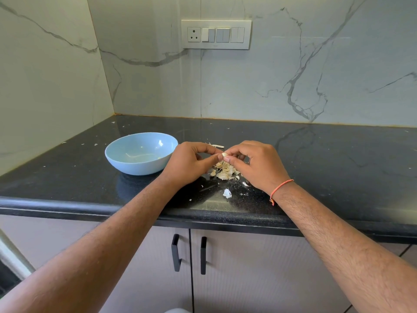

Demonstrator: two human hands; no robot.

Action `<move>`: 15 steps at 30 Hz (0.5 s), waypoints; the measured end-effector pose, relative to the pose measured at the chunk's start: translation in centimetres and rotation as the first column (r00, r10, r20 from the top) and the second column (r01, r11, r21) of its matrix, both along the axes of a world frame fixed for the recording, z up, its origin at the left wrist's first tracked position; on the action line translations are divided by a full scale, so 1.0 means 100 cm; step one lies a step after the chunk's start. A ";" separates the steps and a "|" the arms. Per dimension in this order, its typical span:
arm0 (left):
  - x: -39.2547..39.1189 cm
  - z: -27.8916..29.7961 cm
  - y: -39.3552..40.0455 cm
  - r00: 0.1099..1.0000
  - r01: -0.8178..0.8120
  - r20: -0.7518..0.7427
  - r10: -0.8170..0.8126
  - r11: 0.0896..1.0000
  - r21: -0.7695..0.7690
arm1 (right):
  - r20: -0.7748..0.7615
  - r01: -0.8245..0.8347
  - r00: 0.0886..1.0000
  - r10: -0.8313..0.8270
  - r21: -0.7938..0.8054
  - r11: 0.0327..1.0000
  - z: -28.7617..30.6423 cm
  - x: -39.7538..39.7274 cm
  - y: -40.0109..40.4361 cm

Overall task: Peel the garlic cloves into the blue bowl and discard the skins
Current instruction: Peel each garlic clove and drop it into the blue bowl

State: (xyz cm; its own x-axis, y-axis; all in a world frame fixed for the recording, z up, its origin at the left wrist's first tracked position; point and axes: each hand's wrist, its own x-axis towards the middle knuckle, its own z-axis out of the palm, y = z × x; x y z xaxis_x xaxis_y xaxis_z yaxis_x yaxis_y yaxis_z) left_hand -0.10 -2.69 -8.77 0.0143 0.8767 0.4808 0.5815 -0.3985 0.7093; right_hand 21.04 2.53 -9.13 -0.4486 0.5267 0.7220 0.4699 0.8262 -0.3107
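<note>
A small pale garlic clove (224, 154) is pinched between the fingertips of my left hand (190, 162) and my right hand (257, 164), held above the black countertop. Right under the hands lies a heap of garlic cloves and papery skins (224, 171). A loose white skin piece (227, 193) lies nearer the front edge. The blue bowl (126, 152) stands upright to the left of my left hand; something pale shows at its bottom, too faint to tell what.
The black countertop (327, 168) runs to marble walls behind and to the left, with small skin flecks scattered on it. Another skin strip (217, 146) lies behind the hands. A switch panel (216, 34) is on the back wall. Cabinet doors with black handles (176, 253) are below the counter's edge.
</note>
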 end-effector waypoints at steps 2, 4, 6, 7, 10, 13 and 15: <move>0.001 0.001 0.000 0.999 0.033 0.016 -0.032 0.999 -0.036 | -0.004 -0.006 1.000 0.006 -0.011 1.000 0.000 0.000 -0.001; 0.002 0.002 -0.001 0.997 0.072 0.043 -0.069 0.995 -0.067 | -0.012 -0.013 1.000 0.013 -0.029 0.999 0.000 0.001 -0.001; 0.003 0.003 -0.002 0.994 0.091 0.074 -0.085 0.993 -0.078 | -0.032 -0.021 0.999 0.020 -0.052 0.998 0.001 0.002 -0.001; 0.003 0.003 -0.003 0.992 0.094 0.086 -0.087 0.992 -0.080 | -0.042 -0.024 0.999 0.021 -0.060 0.998 0.001 0.002 -0.001; 0.002 0.002 -0.002 0.992 0.096 0.093 -0.088 0.993 -0.075 | -0.067 -0.026 0.998 0.021 -0.073 0.997 0.000 0.002 -0.002; 0.002 0.003 -0.002 0.988 0.114 0.113 -0.105 0.991 -0.076 | -0.082 -0.031 0.996 0.023 -0.092 0.995 0.000 0.002 -0.002; 0.002 0.003 -0.001 0.988 0.122 0.101 -0.115 0.990 -0.072 | -0.073 -0.036 0.997 0.029 -0.097 0.995 0.000 0.002 0.000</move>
State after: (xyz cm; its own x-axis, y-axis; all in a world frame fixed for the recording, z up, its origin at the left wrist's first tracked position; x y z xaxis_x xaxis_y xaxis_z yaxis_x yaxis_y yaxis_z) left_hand 0.11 -2.83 -8.52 0.0770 0.9065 0.4152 0.4606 -0.4017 0.7915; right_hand 21.22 2.50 -9.15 -0.4161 0.5822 0.6985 0.4168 0.8048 -0.4225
